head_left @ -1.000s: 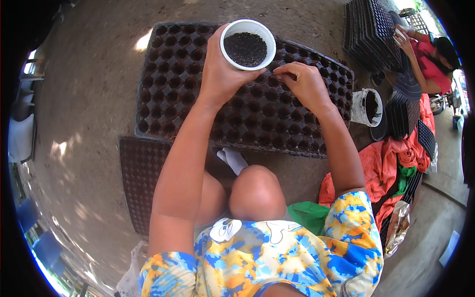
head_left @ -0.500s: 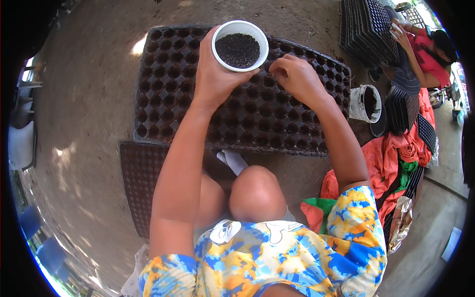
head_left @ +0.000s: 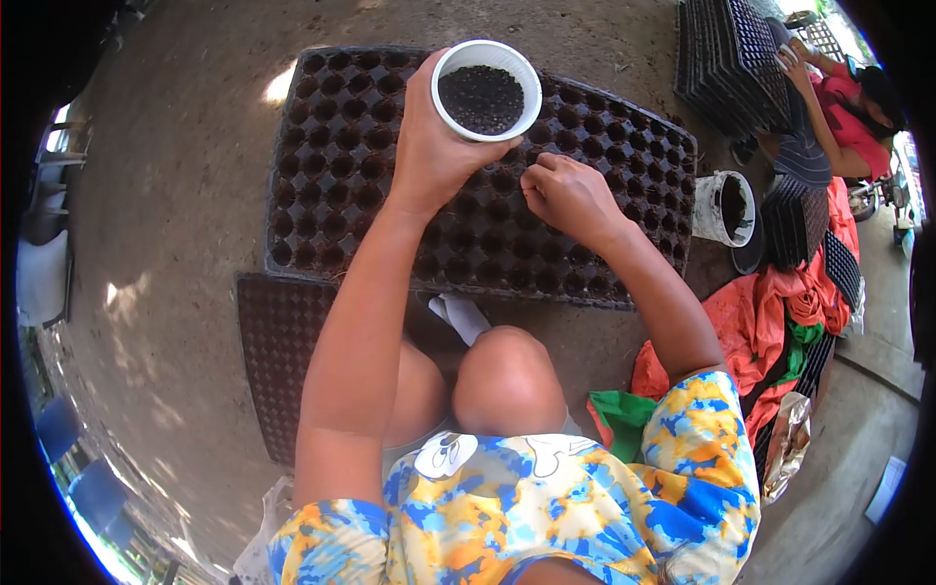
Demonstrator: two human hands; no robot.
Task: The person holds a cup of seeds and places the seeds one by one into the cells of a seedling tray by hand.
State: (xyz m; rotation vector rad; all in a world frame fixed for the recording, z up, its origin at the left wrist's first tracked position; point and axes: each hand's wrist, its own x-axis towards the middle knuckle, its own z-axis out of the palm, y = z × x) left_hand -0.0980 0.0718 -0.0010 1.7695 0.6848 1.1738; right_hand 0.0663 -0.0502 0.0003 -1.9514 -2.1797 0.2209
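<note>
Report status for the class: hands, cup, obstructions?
Left hand grips white cup, dark granules inside. Right hand curled over cell tray. Cup hides part of tray.

"What was the cup point(head_left: 527, 110) like?"
"Smooth white plastic."
"And the tray point(head_left: 336, 166)?"
"Dark plastic, with soil-rough cells."
"The shirt point(head_left: 487, 507)?"
"Matt printed cloth."
"The ground point(head_left: 166, 195)?"
"Rough and matt, like bare earth."

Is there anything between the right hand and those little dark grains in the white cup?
Yes: the near rim of the white cup, with the thumb of the left hand close by, separates the right hand from the dark grains. Nothing visible covers the cup's open top.
</note>
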